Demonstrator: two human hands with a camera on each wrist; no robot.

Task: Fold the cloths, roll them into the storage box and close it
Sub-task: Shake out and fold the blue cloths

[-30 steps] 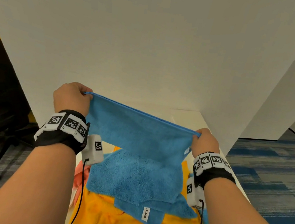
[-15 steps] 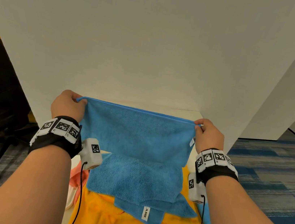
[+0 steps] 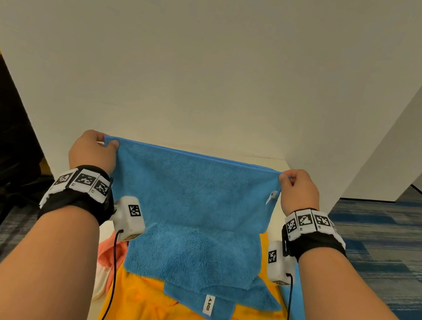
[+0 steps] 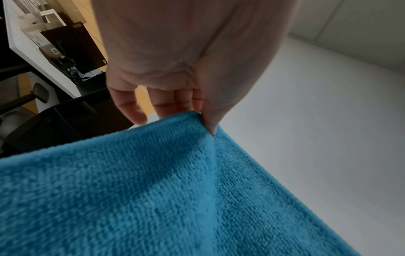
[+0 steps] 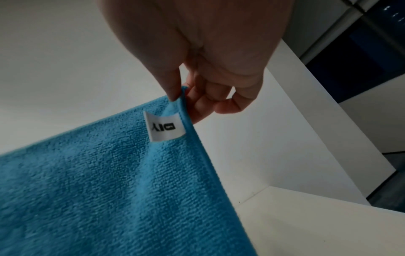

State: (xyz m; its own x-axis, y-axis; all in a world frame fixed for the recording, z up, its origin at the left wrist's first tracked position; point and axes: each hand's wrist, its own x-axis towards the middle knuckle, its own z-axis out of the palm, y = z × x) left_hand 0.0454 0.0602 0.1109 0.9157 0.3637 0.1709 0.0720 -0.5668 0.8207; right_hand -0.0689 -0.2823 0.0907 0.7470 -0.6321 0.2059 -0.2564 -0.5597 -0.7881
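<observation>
Up at the centre of the head view, a blue microfibre cloth (image 3: pixel 194 192) is stretched flat between two hands, its top edge drawn nearly level across the frame. The left hand (image 3: pixel 93 151) pinches the upper left corner between thumb and fingers, and the left wrist view shows the thumb pressed onto the corner with the other fingers (image 4: pixel 133 110) curled loosely behind it. The right hand (image 3: pixel 298 190) pinches the upper right corner the same way; just below that grip a small white label (image 5: pixel 164 127) printed "DIY" hangs from the cloth's right edge. The lower part of the held cloth drapes down onto a second blue cloth (image 3: pixel 200 302) lying at lower centre, which carries its own white label. Beneath that lies a rumpled orange cloth (image 3: pixel 145 310), and a pink cloth (image 3: pixel 107 251) shows at its left side. All of these rest on a white table (image 3: pixel 263 162) backed by a white partition (image 3: pixel 217 66). At the left edge of the frame stands a black office chair (image 3: pixel 1 157), and blue patterned carpet (image 3: pixel 394 239) fills the right side. Both wrists wear black bands with printed markers.
</observation>
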